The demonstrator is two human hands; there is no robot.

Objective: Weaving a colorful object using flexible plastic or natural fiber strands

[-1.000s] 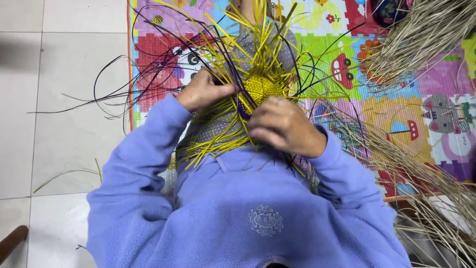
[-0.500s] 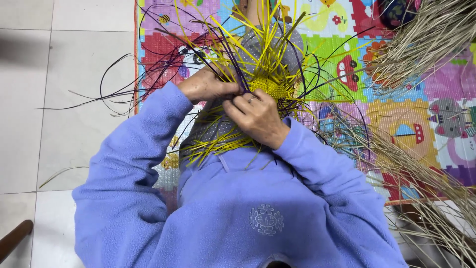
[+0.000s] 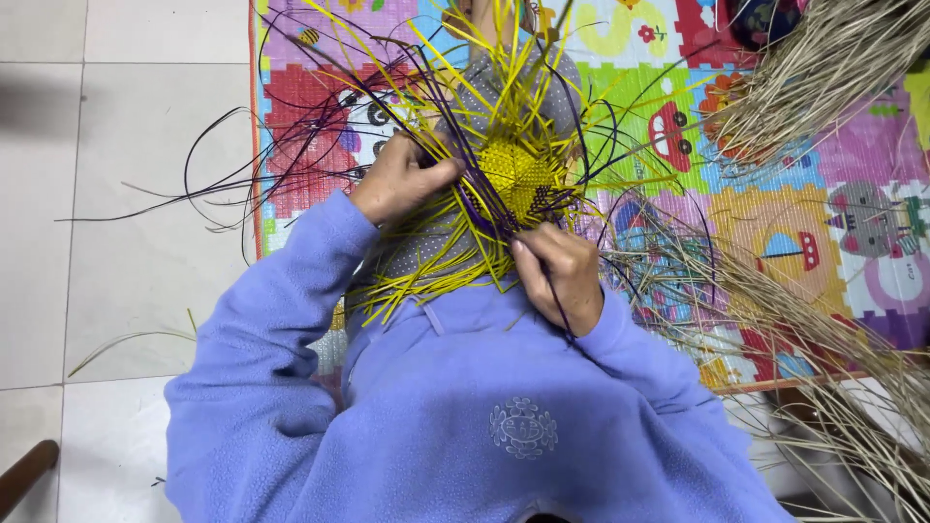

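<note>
A woven piece of yellow strips (image 3: pixel 515 172) with a tight round centre rests on my lap, loose yellow and dark purple strands fanning out all round it. My left hand (image 3: pixel 399 180) grips a bunch of strands at the left edge of the weave. My right hand (image 3: pixel 559 273) is closed on a dark purple strand (image 3: pixel 554 291) just below the weave's lower right edge. Both arms wear light purple fleece sleeves.
A colourful foam play mat (image 3: pixel 823 223) lies under my legs. Bundles of pale dry reeds (image 3: pixel 823 68) lie at the upper right and along the right side. White floor tiles (image 3: pixel 116 145) spread to the left. A brown wooden piece (image 3: pixel 24 475) shows at the bottom left.
My hands have moved apart: the right hand dropped from beside the left hand at the weave's centre to its lower right edge, drawing a purple strand down. The left hand stays on the left side.
</note>
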